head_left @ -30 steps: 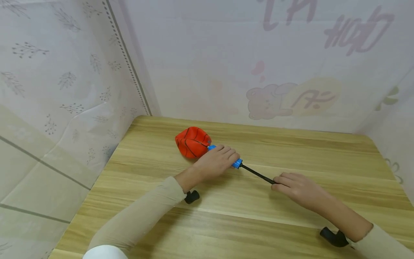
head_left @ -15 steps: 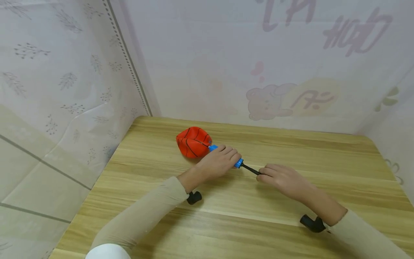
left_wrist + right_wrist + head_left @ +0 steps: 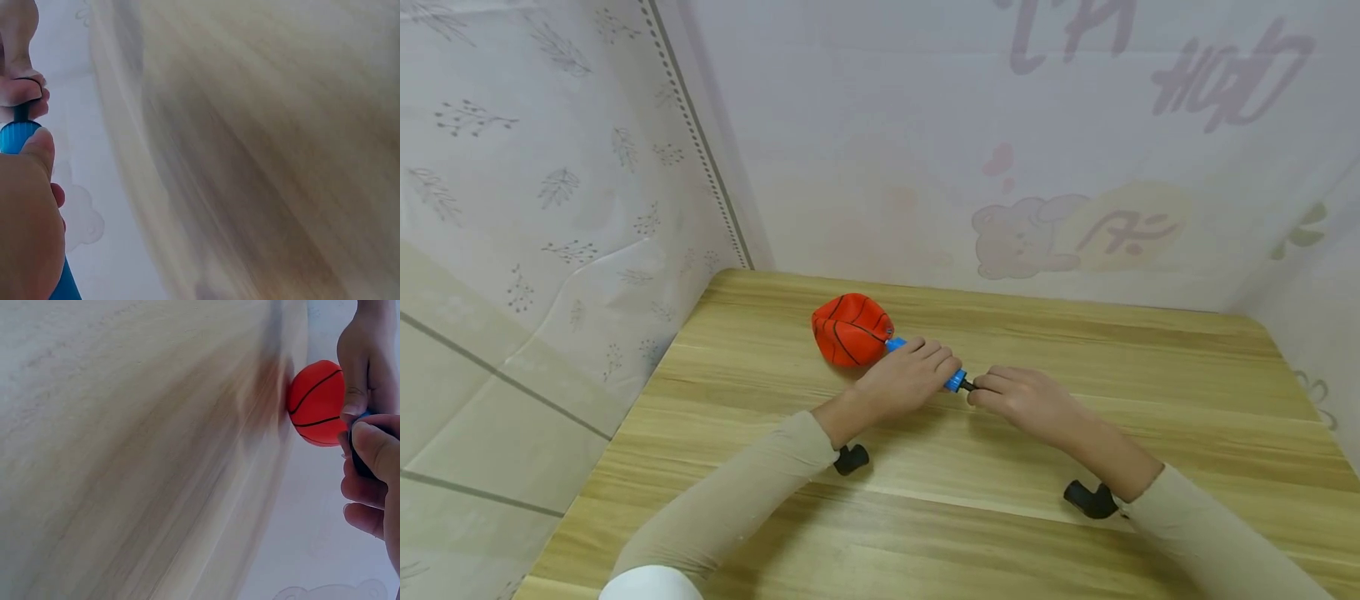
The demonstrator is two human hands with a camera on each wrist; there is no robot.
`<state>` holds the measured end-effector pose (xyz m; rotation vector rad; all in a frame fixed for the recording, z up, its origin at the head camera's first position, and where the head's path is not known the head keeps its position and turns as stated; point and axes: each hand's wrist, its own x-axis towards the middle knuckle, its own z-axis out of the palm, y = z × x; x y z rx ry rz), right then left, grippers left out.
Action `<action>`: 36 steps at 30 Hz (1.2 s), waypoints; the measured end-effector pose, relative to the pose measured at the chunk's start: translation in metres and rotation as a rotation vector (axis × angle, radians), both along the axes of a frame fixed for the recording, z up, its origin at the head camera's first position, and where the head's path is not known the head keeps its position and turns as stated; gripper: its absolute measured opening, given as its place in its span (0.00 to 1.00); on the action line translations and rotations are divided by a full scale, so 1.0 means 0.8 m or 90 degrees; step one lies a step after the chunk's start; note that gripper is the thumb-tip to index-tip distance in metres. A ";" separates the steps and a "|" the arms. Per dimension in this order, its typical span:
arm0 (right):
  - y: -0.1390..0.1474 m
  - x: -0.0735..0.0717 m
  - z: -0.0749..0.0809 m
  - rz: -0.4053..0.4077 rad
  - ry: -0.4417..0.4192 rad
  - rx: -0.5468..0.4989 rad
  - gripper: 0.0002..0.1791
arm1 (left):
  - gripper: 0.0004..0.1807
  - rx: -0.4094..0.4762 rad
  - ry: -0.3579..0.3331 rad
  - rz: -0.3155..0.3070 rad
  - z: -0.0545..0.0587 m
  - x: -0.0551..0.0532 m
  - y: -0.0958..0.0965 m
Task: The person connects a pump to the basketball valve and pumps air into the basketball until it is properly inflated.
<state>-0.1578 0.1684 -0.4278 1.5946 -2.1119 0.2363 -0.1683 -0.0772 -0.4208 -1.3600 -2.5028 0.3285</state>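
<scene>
A small hand pump [image 3: 956, 381] with a blue barrel and black rod joins a red ball [image 3: 852, 331] with black basketball lines. The ball looks partly deflated, with a crease across it in the head view. My left hand [image 3: 907, 380] wraps round the blue barrel [image 3: 17, 136], thumb along it near the collar. My right hand [image 3: 1028, 403] grips the pump's black handle [image 3: 361, 461], close beside the barrel's end. Only a short piece of rod shows between the two hands. Fingers hide most of the handle and the middle of the barrel.
The wooden table [image 3: 925, 517] lies under both arms. A patterned wall sheet [image 3: 880, 150] rises behind its far edge, with more sheeting at left and right. Black wrist mounts [image 3: 1090, 499] hang below each wrist.
My right hand has moved left and away from me toward the left hand, pushing the rod into the barrel. The left hand and ball have shifted only very slightly right.
</scene>
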 end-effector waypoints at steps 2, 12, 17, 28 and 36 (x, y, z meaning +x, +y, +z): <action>0.002 0.001 0.000 0.001 -0.003 -0.003 0.15 | 0.13 0.005 -0.011 -0.002 0.000 0.000 0.000; 0.036 0.022 -0.001 0.031 0.005 -0.034 0.25 | 0.13 0.004 -0.030 -0.005 0.004 -0.001 -0.007; 0.060 0.035 -0.002 0.041 0.015 -0.041 0.24 | 0.14 0.002 -0.027 -0.002 0.007 -0.002 -0.013; 0.065 0.040 0.000 0.031 -0.003 -0.035 0.24 | 0.15 -0.001 -0.018 0.002 0.004 -0.003 -0.011; 0.031 0.022 0.003 0.012 -0.020 -0.006 0.27 | 0.14 -0.014 0.008 0.014 0.005 0.000 -0.008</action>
